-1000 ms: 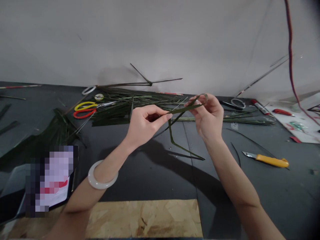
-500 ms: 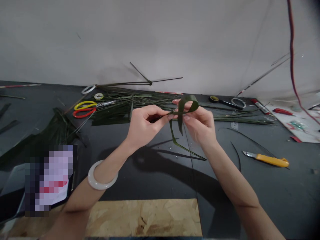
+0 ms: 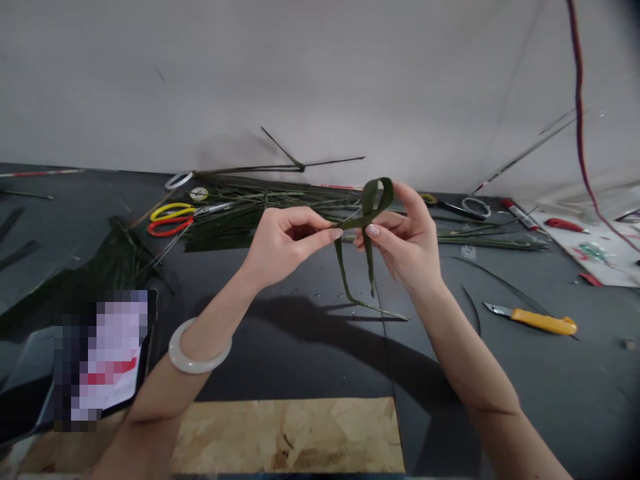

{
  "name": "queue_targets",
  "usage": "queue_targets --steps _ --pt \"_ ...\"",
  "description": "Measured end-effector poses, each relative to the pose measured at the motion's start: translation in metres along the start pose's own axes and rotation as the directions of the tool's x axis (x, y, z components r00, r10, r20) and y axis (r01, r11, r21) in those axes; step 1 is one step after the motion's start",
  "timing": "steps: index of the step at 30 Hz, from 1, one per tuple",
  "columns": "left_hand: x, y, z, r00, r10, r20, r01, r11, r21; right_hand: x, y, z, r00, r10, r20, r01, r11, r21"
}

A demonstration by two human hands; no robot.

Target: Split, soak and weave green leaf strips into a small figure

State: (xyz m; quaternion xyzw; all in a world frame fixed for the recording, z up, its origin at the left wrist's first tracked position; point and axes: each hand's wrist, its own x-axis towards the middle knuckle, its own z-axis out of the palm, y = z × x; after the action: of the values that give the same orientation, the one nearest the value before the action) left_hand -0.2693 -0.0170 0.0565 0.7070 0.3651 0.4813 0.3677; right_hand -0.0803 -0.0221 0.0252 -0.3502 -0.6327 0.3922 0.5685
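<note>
A narrow green leaf strip [image 3: 371,199] sits between the two hands, above a dark work table [image 3: 310,353] set against a pale grey wall [image 3: 300,87]. A red cable [image 3: 580,113] hangs down the wall at right. Beyond the hands lies a heap of long leaf strips [image 3: 260,223], the landmark here. Left of the heap are yellow-and-red-handled scissors [image 3: 170,219]; well right of it and nearer the person is a yellow-handled utility knife [image 3: 543,323]. A chipboard panel [image 3: 285,437] lies on the near side of it.

The left hand [image 3: 285,243], with a pale bangle [image 3: 197,353] on its wrist, pinches one end of the strip. The right hand [image 3: 405,233] closes thumb and fingers on the crossing, a loop standing above and two tails hanging below.
</note>
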Motion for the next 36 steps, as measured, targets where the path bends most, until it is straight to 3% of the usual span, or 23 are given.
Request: queue_targets --steps 5,10,16,23,28,31,34,36 --pt "0.000 -0.002 -0.003 0.995 -0.001 0.101 0.006 0.999 -0.047 -0.003 -0.002 0.001 0.978 0.072 0.194 -0.092 0.991 0.098" --pt "0.000 -0.003 -0.005 0.984 -0.015 0.179 0.029 0.997 -0.075 -0.002 -0.006 -0.005 0.912 0.115 0.394 -0.202 0.961 0.187" --pt "0.000 -0.004 -0.006 0.973 -0.041 0.228 0.070 0.990 -0.120 0.001 -0.005 -0.008 0.757 0.248 0.605 -0.464 0.855 0.230" --pt "0.001 0.001 -0.014 0.961 -0.040 0.273 0.086 0.984 -0.159 0.005 0.003 -0.007 0.547 0.336 0.767 -0.586 0.808 0.064" --pt "0.001 0.000 -0.014 0.967 -0.038 0.252 0.075 0.988 -0.139 0.008 0.007 -0.011 0.498 0.436 0.750 -0.533 0.836 -0.132" --pt "0.002 -0.002 -0.013 0.972 -0.041 0.230 0.070 0.990 -0.123 0.009 0.007 -0.014 0.535 0.443 0.719 -0.414 0.880 -0.233" --pt "0.003 -0.004 -0.012 0.977 -0.055 0.208 0.083 0.989 -0.126 0.009 0.004 -0.016 0.663 0.342 0.666 -0.268 0.939 -0.215" --pt "0.003 -0.005 -0.011 0.977 -0.062 0.205 0.091 0.987 -0.136 0.008 0.001 -0.016 0.739 0.262 0.620 -0.235 0.964 -0.127"
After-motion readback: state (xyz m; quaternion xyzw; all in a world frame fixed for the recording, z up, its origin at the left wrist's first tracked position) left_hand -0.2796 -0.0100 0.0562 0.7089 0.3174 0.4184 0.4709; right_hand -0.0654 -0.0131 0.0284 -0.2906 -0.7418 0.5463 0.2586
